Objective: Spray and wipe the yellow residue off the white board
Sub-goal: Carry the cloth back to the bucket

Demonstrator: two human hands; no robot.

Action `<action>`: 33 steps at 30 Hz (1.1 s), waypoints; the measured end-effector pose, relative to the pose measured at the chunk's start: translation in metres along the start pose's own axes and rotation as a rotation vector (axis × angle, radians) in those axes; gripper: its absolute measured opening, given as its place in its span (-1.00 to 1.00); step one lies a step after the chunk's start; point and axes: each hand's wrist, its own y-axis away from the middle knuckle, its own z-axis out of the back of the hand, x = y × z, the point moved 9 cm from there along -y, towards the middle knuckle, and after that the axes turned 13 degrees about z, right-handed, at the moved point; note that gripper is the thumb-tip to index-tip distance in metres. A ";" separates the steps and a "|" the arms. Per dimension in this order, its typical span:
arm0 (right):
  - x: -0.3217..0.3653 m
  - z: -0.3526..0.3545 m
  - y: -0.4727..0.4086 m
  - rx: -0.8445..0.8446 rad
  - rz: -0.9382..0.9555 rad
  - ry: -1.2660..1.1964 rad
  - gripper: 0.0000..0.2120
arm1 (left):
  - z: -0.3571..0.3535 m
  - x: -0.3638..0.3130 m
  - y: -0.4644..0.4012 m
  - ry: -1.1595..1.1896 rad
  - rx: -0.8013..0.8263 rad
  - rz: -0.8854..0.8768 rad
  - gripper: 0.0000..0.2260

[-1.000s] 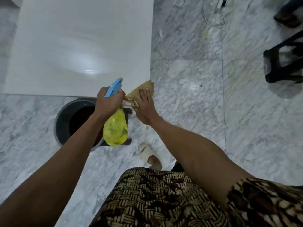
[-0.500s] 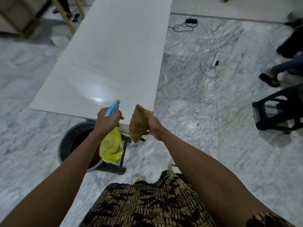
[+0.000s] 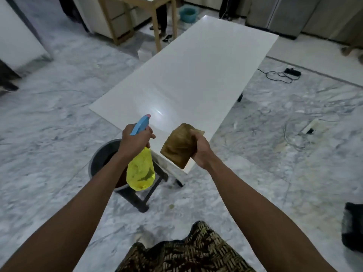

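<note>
The left hand (image 3: 135,141) grips the sprayer (image 3: 140,169), nozzle toward the board (image 3: 196,79) just ahead. The right hand (image 3: 200,149) clutches the cloth (image 3: 177,147) beside it. No yellow residue shows; best to mist lightly, then wipe in overlapping strokes.

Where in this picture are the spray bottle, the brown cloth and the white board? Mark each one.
spray bottle (image 3: 140,172), head view, on its yellow body below the left hand.
brown cloth (image 3: 177,147), head view, on the middle of the folded fabric.
white board (image 3: 196,75), head view, on its bare glossy top.
</note>
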 end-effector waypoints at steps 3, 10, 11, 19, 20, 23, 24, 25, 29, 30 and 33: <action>-0.015 -0.010 0.006 0.021 -0.044 -0.029 -0.77 | 0.016 0.015 0.009 0.053 -0.037 0.045 -0.73; -0.059 -0.057 0.014 0.050 -0.084 0.157 -0.72 | 0.079 0.064 0.012 0.068 -0.125 0.092 -0.79; -0.067 -0.067 0.015 0.054 -0.087 0.167 -0.71 | 0.089 0.073 0.010 0.076 -0.131 0.102 -0.78; -0.152 -0.200 0.012 0.072 -0.078 0.223 -0.61 | 0.225 0.132 -0.009 0.101 -0.167 0.115 -0.76; -0.164 -0.225 0.010 0.082 -0.076 0.228 -0.60 | 0.248 0.137 -0.013 0.094 -0.174 0.103 -0.75; -0.195 -0.289 0.004 0.118 -0.094 0.206 -0.62 | 0.309 0.147 -0.026 0.080 -0.208 0.070 -0.76; -0.205 -0.306 0.005 0.126 -0.114 0.199 -0.63 | 0.326 0.152 -0.028 0.084 -0.223 0.068 -0.76; -0.217 -0.327 0.007 0.124 -0.134 0.198 -0.63 | 0.347 0.157 -0.030 0.092 -0.238 0.071 -0.76; -0.242 -0.393 0.002 0.136 -0.175 0.209 -0.61 | 0.401 0.166 -0.048 0.129 -0.242 0.065 -0.82; -0.247 -0.407 -0.002 0.135 -0.181 0.222 -0.62 | 0.411 0.168 -0.054 0.133 -0.243 0.062 -0.83; -0.263 -0.447 -0.017 0.122 -0.207 0.221 -0.60 | 0.442 0.179 -0.079 0.132 -0.246 0.082 -0.80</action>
